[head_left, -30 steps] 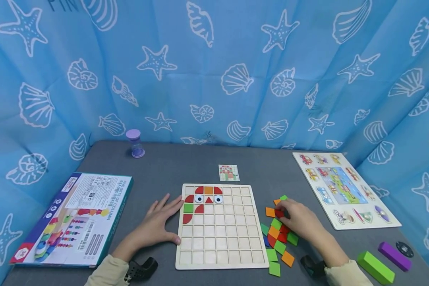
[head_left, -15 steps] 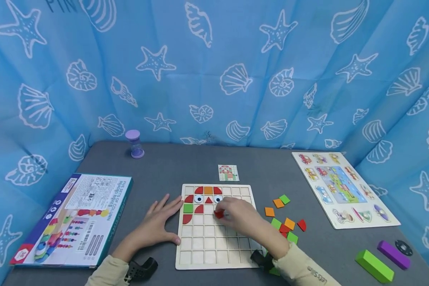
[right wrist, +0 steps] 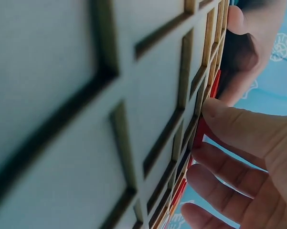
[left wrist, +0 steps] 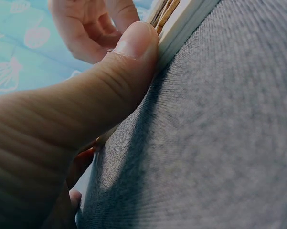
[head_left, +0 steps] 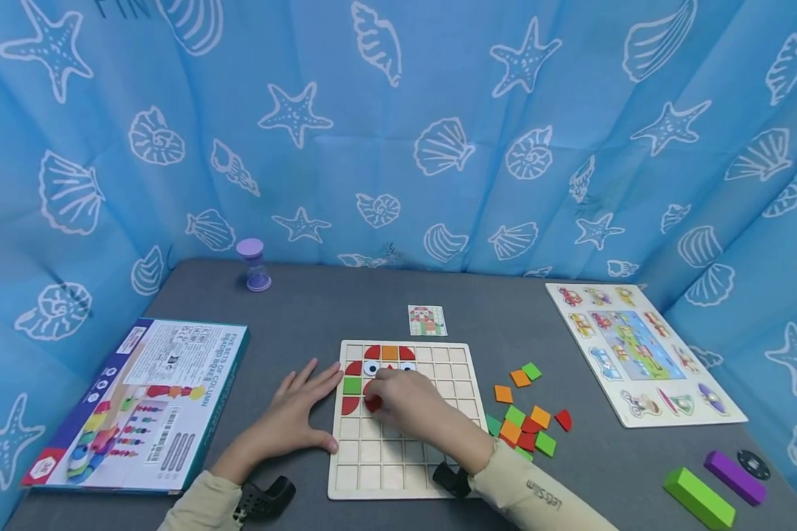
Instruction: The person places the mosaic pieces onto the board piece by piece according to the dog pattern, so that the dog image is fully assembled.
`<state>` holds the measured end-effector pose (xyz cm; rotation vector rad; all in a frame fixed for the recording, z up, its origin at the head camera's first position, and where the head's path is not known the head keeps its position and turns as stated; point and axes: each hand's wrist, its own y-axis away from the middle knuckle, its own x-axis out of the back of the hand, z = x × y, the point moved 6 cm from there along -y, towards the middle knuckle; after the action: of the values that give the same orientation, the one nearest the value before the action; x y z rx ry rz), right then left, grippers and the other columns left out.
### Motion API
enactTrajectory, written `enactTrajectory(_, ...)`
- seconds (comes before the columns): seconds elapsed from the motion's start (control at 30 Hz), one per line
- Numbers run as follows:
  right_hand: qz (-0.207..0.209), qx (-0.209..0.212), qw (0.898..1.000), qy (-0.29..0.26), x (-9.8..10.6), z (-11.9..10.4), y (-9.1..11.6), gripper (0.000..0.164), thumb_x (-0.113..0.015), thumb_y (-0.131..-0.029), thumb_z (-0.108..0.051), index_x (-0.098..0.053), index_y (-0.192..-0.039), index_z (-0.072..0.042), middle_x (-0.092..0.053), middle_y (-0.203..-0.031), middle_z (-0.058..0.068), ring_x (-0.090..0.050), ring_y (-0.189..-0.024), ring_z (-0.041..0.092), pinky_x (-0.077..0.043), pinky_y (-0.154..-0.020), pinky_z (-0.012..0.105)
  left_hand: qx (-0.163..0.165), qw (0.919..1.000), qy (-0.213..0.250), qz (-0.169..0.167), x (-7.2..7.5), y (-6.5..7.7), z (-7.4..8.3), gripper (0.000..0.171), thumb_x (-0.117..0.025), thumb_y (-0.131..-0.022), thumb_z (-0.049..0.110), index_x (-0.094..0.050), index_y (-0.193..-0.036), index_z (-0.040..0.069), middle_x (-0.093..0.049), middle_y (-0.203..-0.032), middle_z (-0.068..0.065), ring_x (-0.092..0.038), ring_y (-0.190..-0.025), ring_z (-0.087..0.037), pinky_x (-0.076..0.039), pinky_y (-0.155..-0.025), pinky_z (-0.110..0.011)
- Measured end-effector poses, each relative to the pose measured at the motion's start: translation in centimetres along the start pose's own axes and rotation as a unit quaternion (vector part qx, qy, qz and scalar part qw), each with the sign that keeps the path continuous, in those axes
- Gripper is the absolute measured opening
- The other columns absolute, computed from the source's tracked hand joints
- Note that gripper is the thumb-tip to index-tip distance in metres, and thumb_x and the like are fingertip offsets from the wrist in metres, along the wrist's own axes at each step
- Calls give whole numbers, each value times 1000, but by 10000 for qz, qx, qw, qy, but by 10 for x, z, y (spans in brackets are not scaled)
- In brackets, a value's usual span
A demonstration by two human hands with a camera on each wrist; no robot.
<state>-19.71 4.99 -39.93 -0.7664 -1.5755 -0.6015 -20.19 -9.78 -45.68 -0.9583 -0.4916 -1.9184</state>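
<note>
A wooden grid board (head_left: 390, 478) lies in the middle. In its upper left cells sit red curved tiles (head_left: 350, 405), an orange square (head_left: 389, 352), a green square (head_left: 352, 386) and round-eye tiles (head_left: 371, 369). My right hand (head_left: 405, 402) is over these cells and pinches a red tile (right wrist: 199, 131) between thumb and fingers, close to the grid; its full outline is hidden by the fingers. My left hand (head_left: 299, 417) rests at the board's left edge with fingers spread, thumb (left wrist: 136, 40) against the rim.
Loose red, orange and green tiles (head_left: 540, 417) lie right of the board. A small picture card (head_left: 427, 321) is behind it. Around stand a boxed toy (head_left: 136, 405), an hourglass (head_left: 254, 265), a picture puzzle (head_left: 644, 354), and green (head_left: 699, 498) and purple blocks (head_left: 735, 477).
My right hand has gone from the loose tiles to the board, bringing a red tile, then shifted further left across the cells. My left hand has stayed at the edge.
</note>
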Motion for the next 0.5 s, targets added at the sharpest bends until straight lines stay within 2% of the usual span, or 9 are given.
enactTrajectory(0.37, -148, -84, 9998, -135, -1, 4, -3, 18, -72, -74, -24, -68, -92, -21, -59, -83, -9, -52, -69, 2, -45, -61, 19, 17, 10000, -26, -46, -1, 0, -2, 109, -69, -49, 64, -30, -140, 18, -21, -147, 4, -6, -136, -31, -1, -103, -56)
enactTrajectory(0.5, -63, -425, 9986, -321, 11, 24, 6, 20, -71, -75, -22, -67, -95, -20, -61, -88, -8, -56, -75, 4, -46, -64, 21, 90, 9999, -53, -98, -2, -1, -2, 110, -68, -49, 66, -29, -140, 19, -20, -147, 5, -4, -136, -30, 0, -103, -56)
